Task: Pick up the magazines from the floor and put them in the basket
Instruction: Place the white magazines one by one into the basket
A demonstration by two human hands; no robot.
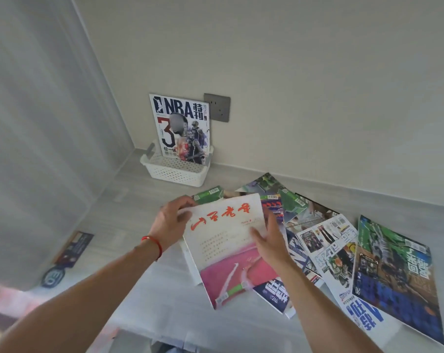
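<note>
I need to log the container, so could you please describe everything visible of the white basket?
The white basket is a low, rectangular, plastic-looking bin with perforated walls and side handles. It sits on the grey floor by the wall, below a socket. One NBA magazine stands upright in it, leaning back.

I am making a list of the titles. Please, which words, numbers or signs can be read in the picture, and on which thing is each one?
"NBA" with "特刊": top of the magazine standing in the white basket.
"3" and "位一体": same magazine cover.
Red brush title on the white and pink magazine held in both hands: too blurred to read.
Floor magazines: upside down and blurred, unreadable.
</note>
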